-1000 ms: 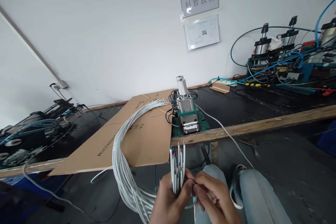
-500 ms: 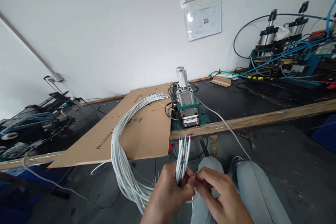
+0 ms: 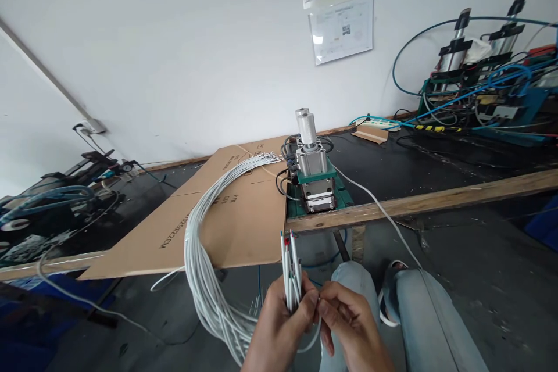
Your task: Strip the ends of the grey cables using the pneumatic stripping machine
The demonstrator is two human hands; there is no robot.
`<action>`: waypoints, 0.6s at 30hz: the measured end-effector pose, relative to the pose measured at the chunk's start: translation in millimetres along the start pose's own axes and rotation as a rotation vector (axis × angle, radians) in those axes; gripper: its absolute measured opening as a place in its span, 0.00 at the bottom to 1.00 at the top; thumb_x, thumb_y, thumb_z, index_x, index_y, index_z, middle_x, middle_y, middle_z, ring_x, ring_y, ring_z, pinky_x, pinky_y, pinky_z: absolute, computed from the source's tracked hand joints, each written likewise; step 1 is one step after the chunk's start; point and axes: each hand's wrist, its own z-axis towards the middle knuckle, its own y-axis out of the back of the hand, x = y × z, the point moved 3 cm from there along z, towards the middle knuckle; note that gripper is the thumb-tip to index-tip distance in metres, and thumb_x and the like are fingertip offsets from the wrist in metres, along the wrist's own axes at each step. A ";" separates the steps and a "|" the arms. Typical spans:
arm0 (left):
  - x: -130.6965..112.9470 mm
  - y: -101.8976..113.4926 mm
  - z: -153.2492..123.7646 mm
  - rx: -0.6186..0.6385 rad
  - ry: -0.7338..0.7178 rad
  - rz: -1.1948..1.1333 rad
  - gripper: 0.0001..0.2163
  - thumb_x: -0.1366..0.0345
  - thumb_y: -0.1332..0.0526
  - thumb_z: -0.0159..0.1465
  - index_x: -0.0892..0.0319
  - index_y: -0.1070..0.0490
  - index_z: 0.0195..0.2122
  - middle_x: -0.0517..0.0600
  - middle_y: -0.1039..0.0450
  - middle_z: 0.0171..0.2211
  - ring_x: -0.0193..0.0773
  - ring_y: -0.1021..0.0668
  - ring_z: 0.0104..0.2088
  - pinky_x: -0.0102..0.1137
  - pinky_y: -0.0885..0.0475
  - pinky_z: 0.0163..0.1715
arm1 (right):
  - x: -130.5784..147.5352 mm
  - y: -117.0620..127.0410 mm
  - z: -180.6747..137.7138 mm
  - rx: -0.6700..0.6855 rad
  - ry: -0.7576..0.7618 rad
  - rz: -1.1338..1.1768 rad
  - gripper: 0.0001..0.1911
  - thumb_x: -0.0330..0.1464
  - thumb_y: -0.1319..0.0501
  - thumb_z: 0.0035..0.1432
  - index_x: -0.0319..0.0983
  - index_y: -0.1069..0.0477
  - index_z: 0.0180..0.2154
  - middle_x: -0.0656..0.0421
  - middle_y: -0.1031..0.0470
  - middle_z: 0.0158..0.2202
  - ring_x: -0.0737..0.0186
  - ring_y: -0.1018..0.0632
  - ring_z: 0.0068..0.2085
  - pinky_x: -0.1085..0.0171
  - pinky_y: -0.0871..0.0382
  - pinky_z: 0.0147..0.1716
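Left hand [image 3: 279, 325] clamped around upright ends of white cable bundle [image 3: 204, 267]. Right hand [image 3: 349, 325] at its 3 o'clock, fingertips pinched on one cable. Pneumatic press [image 3: 314, 177] at 12 o'clock on bench [image 3: 436, 200].

Bundle of thin white cables [image 3: 204, 279]: many strands, looped in a long arc from the far middle of the cardboard, down off its near edge. Near ends [image 3: 289, 267] stand upright, fanned slightly, tips stripped with red and green cores showing, gathered at near centre.
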 end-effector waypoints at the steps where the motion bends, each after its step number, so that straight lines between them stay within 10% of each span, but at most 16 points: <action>1: 0.8 -0.5 -0.4 -0.016 0.005 -0.014 0.20 0.46 0.32 0.63 0.59 0.30 0.35 0.39 0.39 0.21 0.29 0.37 0.23 0.26 0.38 0.26 | -1.2 0.6 0.1 -0.001 -0.003 0.006 0.19 0.46 0.33 0.64 0.40 0.25 0.29 0.65 0.32 0.20 0.72 0.34 0.18 0.72 0.40 0.17; 13: -3.3 -6.2 4.3 0.082 0.023 0.031 0.23 0.41 0.36 0.64 0.59 0.34 0.30 0.39 0.42 0.21 0.29 0.40 0.22 0.25 0.43 0.22 | -9.0 5.9 2.3 -0.009 -0.002 0.043 0.19 0.47 0.32 0.64 0.39 0.24 0.29 0.66 0.34 0.19 0.74 0.35 0.17 0.74 0.42 0.16; 18: 3.7 -9.5 3.5 -0.139 -0.085 0.235 0.22 0.41 0.39 0.66 0.58 0.27 0.35 0.39 0.42 0.19 0.31 0.41 0.20 0.26 0.44 0.21 | -1.2 19.5 8.0 -0.123 -0.024 0.022 0.18 0.46 0.31 0.63 0.39 0.23 0.29 0.65 0.33 0.19 0.73 0.32 0.17 0.74 0.41 0.15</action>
